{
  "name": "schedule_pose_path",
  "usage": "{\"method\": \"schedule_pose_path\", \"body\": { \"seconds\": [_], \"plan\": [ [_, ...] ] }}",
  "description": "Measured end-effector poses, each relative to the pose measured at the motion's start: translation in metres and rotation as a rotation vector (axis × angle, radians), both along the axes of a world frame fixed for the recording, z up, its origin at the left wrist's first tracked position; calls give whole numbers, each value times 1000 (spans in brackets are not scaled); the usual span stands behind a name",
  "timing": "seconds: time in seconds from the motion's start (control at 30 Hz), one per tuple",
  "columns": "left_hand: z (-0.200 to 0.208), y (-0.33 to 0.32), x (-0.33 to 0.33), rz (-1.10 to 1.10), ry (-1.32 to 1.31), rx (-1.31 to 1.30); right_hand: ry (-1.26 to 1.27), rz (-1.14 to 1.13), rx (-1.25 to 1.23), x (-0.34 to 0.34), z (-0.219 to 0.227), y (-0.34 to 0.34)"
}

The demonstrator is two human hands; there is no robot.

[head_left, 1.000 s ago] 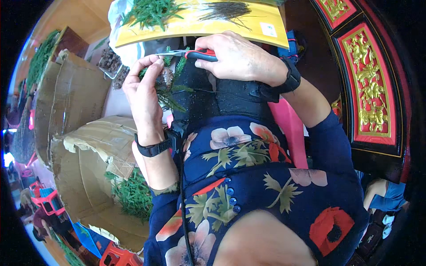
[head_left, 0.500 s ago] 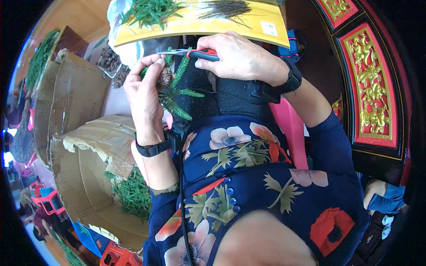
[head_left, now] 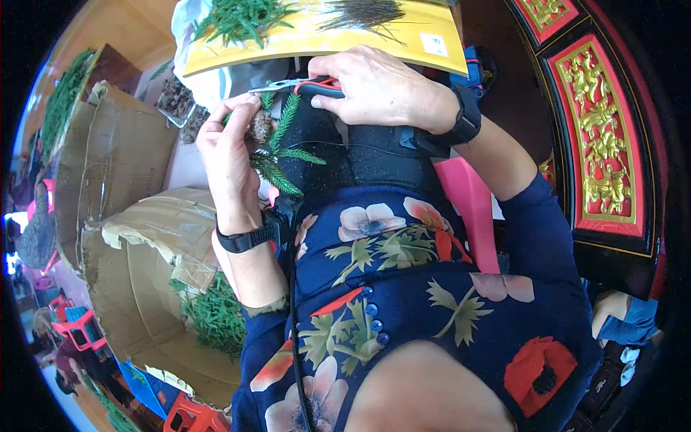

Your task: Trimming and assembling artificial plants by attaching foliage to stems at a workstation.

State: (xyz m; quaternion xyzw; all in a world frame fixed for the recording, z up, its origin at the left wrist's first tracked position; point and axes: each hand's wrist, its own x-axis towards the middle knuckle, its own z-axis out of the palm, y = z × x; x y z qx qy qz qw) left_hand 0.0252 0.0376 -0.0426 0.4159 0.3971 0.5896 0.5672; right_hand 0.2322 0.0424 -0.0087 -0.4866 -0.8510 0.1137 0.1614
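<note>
A green sprig (head_left: 288, 122) with 1 brown cone (head_left: 260, 128) hangs off the near edge of the yellow worktop (head_left: 309, 47), pinched in the left hand (head_left: 229, 140). The right hand (head_left: 385, 90) grips red-and-black pliers (head_left: 320, 89), their tips at the left fingers. Greenery (head_left: 245, 20) lies by the worktop's left edge, dark strands (head_left: 366, 14) nearer its right.

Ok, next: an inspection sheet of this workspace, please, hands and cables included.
Surface: flat yellow board bearing a green sprig pile and thin dark strands.
Job's things: green needle-leaved sprig; brown scaly cone; metal pliers with red-and-black handles.
Clutter: torn brown cardboard box at left, green cuttings inside.
Hands: left hand pinches the sprig; right hand grips the pliers.
Cables: thin black cable down the flowered dark-blue top.
Surroundings: carved gold-and-red panel at right; red plastic stool at lower left.
</note>
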Motion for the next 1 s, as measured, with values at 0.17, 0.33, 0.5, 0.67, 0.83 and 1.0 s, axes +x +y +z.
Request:
{"method": "schedule_pose_path", "body": {
  "seconds": [0.17, 0.33, 0.5, 0.67, 0.83, 1.0],
  "plan": [
    [-2, 1, -3, 21, 31, -36, -55, -3, 112, -6, -2, 4],
    [-4, 8, -19, -67, -153, -195, -158, -37, 498, -18, -5, 12],
    [2, 5, -19, -137, -148, -261, -348, 37, 812, -20, 7, 16],
    [-7, 11, -20, -215, -171, -202, -335, 176, 1140, -19, 27, 23],
    [0, 7, -15, 86, 188, 14, -223, 11, 599, -9, 18, 22],
    [8, -1, -7, 232, 344, 160, 53, 57, -24, -10, 22, 18]
  ]
}}
